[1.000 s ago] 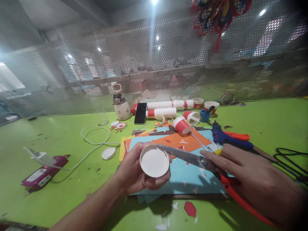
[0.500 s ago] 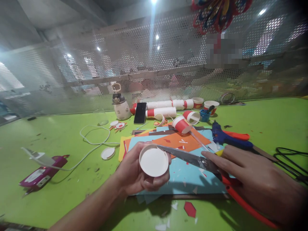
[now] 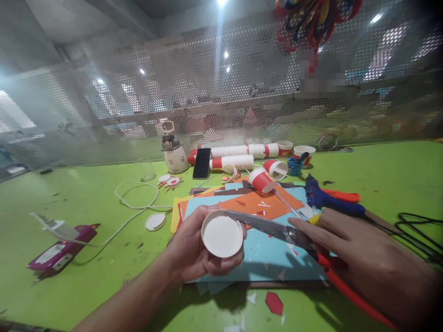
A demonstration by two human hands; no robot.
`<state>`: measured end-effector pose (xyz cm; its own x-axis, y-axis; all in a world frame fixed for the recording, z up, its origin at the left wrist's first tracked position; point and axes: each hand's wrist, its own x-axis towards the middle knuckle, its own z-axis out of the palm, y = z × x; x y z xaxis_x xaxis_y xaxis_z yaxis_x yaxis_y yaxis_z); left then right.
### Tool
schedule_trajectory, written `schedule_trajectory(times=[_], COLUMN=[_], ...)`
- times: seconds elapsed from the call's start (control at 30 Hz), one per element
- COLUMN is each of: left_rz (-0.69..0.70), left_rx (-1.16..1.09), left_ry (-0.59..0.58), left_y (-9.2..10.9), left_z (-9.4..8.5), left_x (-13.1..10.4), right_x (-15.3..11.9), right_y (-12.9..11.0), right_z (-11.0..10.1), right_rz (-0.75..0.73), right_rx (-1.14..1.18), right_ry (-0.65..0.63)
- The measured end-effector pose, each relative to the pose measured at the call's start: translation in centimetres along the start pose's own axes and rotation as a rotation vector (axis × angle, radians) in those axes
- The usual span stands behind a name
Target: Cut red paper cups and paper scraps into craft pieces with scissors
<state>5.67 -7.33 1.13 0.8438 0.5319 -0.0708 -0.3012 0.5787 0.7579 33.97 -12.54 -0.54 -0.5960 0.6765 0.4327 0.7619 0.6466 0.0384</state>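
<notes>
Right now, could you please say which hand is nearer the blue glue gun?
The right hand, just in front of the glue gun; the left hand is farther left.

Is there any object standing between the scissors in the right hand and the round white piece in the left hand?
Nothing visible does. The scissors in the right hand already reach the upper rim of the round white piece in the left hand; the light-blue paper lies below them.

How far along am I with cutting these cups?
One white disc already looks cut out, lying on the table. Your left hand holds a shallow cup base; your right hand has the scissors at its rim, which seems left to trim. The cups at the back look uncut.
</notes>
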Motion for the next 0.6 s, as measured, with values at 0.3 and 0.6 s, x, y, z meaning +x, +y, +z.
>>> schedule_trajectory(times=[0.3,0.6], left_rz=[0.003,-0.003], left_rx=[0.008,-0.008], left_ry=[0.019,0.058], left_y=[0.25,0.26], left_z=[0.11,0.20], left_x=[-0.11,-0.10], right_x=[-0.34,-0.12], right_y=[0.48,0.56], right_z=[0.10,-0.33], right_rz=[-0.010,-0.035], right_rx=[-0.029,-0.019], right_ry=[0.027,-0.008])
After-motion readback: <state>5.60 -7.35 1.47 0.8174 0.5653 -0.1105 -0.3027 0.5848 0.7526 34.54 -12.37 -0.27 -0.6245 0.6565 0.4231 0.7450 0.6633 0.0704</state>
